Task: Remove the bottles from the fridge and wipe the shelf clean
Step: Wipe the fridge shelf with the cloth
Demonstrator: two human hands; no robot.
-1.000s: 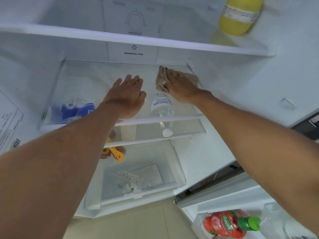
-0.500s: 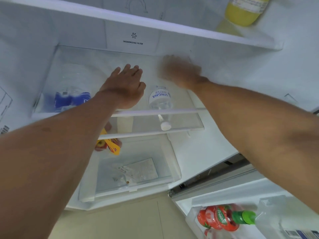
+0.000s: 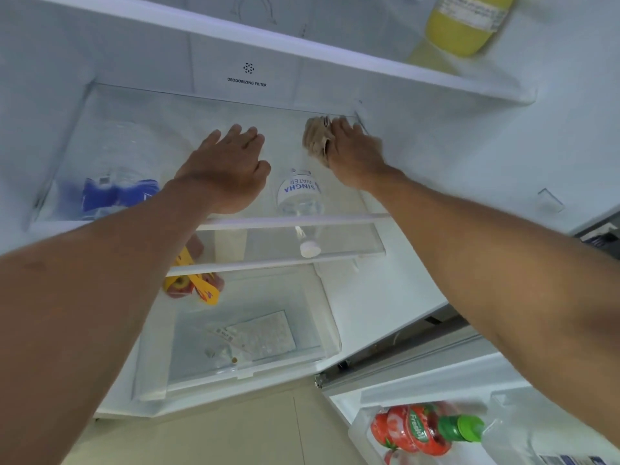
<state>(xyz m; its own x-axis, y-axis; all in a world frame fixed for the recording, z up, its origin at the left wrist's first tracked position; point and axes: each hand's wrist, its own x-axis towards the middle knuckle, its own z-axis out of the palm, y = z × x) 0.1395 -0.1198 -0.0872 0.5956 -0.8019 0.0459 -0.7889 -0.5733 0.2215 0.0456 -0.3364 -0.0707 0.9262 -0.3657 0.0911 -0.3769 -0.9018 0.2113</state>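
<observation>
At the back right corner of the glass shelf (image 3: 141,105), the right hand (image 3: 355,156) presses a brown cloth (image 3: 315,139) under curled fingers, while the left hand (image 3: 231,169) rests flat, fingers straight, mid-shelf. Best to sweep from that corner toward the front edge with steady pressure; the bottles seen through the glass appear to lie below it.

Both your arms reach fwd, bare to the elbow. Your left hand (image 3: 231,169) lies flat, palm down, fingers straight and close together, holding nothing. Your right hand (image 3: 355,152) is palm down too, fingers curved over a bunched cloth (image 3: 315,139), pressing it.
</observation>
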